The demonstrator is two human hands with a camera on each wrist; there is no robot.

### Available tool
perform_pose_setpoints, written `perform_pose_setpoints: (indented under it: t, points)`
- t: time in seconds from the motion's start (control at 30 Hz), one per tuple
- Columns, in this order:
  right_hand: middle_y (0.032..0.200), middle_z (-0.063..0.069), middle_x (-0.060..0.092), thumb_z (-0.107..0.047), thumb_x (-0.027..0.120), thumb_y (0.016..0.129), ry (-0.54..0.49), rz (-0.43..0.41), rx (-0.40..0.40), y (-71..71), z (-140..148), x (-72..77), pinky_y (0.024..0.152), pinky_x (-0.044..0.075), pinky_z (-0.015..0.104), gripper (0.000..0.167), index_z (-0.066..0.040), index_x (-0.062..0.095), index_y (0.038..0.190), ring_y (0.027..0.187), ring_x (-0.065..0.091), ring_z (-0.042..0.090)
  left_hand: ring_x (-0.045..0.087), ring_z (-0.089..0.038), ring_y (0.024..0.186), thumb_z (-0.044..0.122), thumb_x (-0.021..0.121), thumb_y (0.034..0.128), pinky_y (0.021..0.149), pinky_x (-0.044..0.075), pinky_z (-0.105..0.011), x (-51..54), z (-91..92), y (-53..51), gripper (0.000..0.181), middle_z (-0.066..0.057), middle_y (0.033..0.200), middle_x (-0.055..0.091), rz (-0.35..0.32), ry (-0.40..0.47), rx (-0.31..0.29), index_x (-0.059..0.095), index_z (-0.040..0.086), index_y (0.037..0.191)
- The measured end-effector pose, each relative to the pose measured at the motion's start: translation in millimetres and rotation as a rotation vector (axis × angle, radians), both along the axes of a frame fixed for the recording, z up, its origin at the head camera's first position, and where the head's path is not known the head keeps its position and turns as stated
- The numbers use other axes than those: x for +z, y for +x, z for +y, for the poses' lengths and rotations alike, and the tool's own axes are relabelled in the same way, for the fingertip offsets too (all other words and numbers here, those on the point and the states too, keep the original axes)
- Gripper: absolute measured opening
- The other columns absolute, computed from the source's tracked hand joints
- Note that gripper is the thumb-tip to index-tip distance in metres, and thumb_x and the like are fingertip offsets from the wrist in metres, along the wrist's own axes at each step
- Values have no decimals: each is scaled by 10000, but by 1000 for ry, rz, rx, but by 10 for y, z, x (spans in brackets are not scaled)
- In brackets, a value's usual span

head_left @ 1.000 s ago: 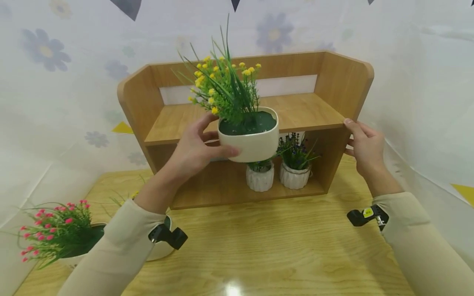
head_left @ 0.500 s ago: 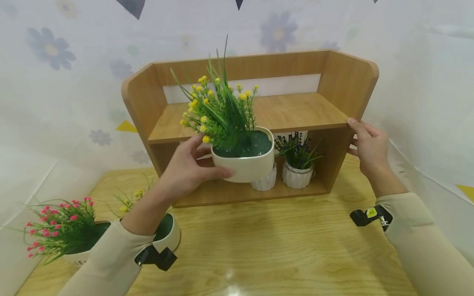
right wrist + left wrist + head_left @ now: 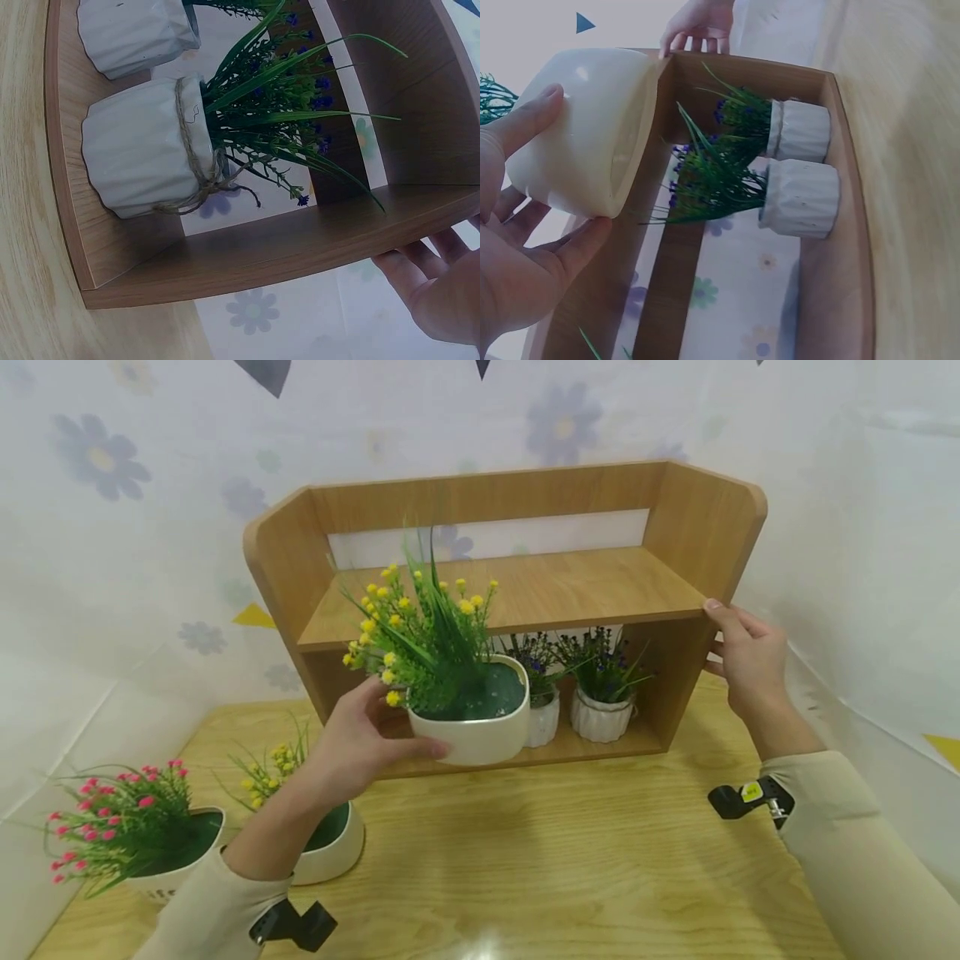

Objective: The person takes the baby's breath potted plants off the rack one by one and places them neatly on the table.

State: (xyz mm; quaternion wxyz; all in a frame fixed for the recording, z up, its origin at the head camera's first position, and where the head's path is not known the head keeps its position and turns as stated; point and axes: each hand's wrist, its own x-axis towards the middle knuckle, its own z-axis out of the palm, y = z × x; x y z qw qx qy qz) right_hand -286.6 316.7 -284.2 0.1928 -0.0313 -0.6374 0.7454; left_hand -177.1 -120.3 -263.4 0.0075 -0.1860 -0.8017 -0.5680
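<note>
My left hand (image 3: 352, 747) grips a cream oval flowerpot (image 3: 480, 742) with yellow flowers and long green blades, thumb on its front wall. The pot hangs in the air before the lower opening of a wooden two-tier shelf (image 3: 585, 583). In the left wrist view the pot (image 3: 585, 142) shows its underside, fingers (image 3: 585, 244) at its base. My right hand (image 3: 753, 656) holds the shelf's right side panel, thumb on the front edge, fingers on the outer face. Inside the lower tier stand two white ribbed pots (image 3: 600, 718) with purple flowers; the right wrist view shows twine (image 3: 191, 157) round one.
On the wooden table (image 3: 525, 860) at the left are a pot with pink flowers (image 3: 112, 818) and a second cream pot (image 3: 330, 852) with yellow flowers, partly behind my left forearm. A flower-print sheet (image 3: 187, 527) hangs behind the shelf.
My left hand has lowered the yellow-flower pot from the upper tier's height to the lower opening, shifting slightly left. My right hand stays on the shelf panel.
</note>
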Motion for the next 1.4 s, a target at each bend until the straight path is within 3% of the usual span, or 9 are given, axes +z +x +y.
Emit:
perform_pose_setpoints:
  t: [0.33, 0.5, 0.7, 1.07, 1.4]
  points:
    - [980, -48, 710, -310, 754, 915, -19, 46, 17, -14, -10, -12, 583, 589, 253, 201, -144, 812, 1013, 761, 718, 87, 624, -272, 1181, 168, 910, 749, 925, 545, -424, -255, -98, 129, 784, -67, 1368, 577, -67, 33, 23, 516, 146, 1426]
    - [993, -50, 707, -307, 759, 911, -27, 41, 15, -11, -2, -11, 579, 588, 257, 214, -148, 808, 1045, 758, 716, 87, 601, -308, 1208, 91, 901, 745, 918, 552, -408, -348, -82, 153, 784, -88, 1377, 561, -90, 99, -6, 511, 124, 1425]
    - [997, -48, 704, -307, 757, 912, -24, 42, 14, -3, 2, -7, 580, 589, 258, 219, -146, 807, 1053, 758, 716, 86, 607, -303, 1197, 85, 899, 746, 929, 549, -388, -429, -39, 174, 779, -101, 1362, 567, -99, 112, -22, 517, 120, 1425]
    - [1063, -40, 684, -336, 754, 914, 7, 27, 9, 15, -17, -3, 595, 587, 241, 251, -147, 803, 1072, 778, 713, 73, 566, -317, 1254, 109, 914, 725, 1014, 490, -424, -631, 7, 202, 752, -97, 1364, 566, -162, 105, 27, 556, 104, 1386]
    - [1026, -47, 699, -334, 763, 906, -12, 22, 4, 8, -11, -7, 592, 589, 249, 236, -151, 807, 1050, 770, 715, 80, 557, -323, 1259, 56, 917, 700, 1014, 484, -414, -883, 38, 228, 719, -125, 1318, 598, -215, 123, 57, 581, 51, 1335]
